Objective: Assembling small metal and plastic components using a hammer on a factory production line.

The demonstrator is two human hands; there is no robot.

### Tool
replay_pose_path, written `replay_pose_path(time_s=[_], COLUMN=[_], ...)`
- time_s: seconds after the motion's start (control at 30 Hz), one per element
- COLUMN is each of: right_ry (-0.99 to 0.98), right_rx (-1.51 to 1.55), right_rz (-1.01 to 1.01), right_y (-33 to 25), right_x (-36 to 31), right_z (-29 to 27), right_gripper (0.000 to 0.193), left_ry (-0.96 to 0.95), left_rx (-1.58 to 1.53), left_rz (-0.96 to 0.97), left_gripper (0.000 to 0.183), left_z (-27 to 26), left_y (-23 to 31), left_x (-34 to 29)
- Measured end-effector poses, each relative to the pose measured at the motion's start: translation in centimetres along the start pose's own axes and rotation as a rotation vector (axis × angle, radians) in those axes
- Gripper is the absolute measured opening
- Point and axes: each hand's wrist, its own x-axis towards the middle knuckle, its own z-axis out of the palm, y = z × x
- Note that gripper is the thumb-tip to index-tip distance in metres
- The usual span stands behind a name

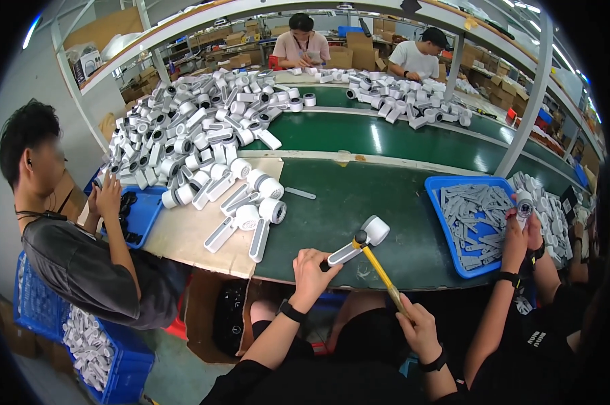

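My left hand [310, 275] is closed around the handle end of what looks like a white handheld fan [375, 231], with a round head and a grey strip along its handle. A small black piece [326, 265] shows at that end, beside my fingers. The fan's head points away to the right over the green work surface. My right hand [421, 332] grips the yellow handle of a hammer [380, 268]. Its dark head lies over the fan's handle in this view; whether they touch I cannot tell.
Several like fans [256, 216] lie on cardboard [183, 233] at left, before a large heap [204, 121]. A loose grey strip [299, 193] lies mid-bench. At right stands a blue tray [432, 202] of grey strips. Co-workers sit left [89, 263], right [514, 324] and across the bench.
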Motion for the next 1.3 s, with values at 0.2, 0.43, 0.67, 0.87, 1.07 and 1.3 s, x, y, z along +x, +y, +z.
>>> replay_pose_path(time_s=[0.2, 0.43, 0.67, 0.87, 1.07, 1.3], right_ry=[0.035, 0.088, 0.111, -0.024, 0.075, -0.085], right_rx=[-0.026, 0.061, 0.245, 0.202, 0.117, 0.04], right_rz=[0.01, 0.037, 0.062, 0.042, -0.136, -0.085], right_y=[0.3, 1.4, 0.9, -1.1, -2.8, -3.1], right_x=[0.1, -0.2, -1.1, 0.6, 1.5, 1.9], right_z=[0.1, 0.3, 1.1, 1.3, 2.4, 2.3], right_gripper=[0.05, 0.05, 0.051, 0.05, 0.049, 0.048], left_ry=[-0.034, -0.024, -0.382, 0.058, 0.064, 0.063], left_rx=[-0.013, -0.187, -1.354, -0.075, -0.128, -0.108], left_rz=[-0.025, 0.085, -0.777, -0.215, -0.084, -0.049], left_gripper=[0.022, 0.037, 0.034, 0.038, 0.023, 0.023], left_z=[-0.2, -0.7, -3.7, -4.3, -3.6, -3.4], left_y=[0.7, 0.4, -1.2, 0.2, -2.2, -2.9], left_x=[0.1, 0.0, 0.1, -0.8, -0.2, 0.2])
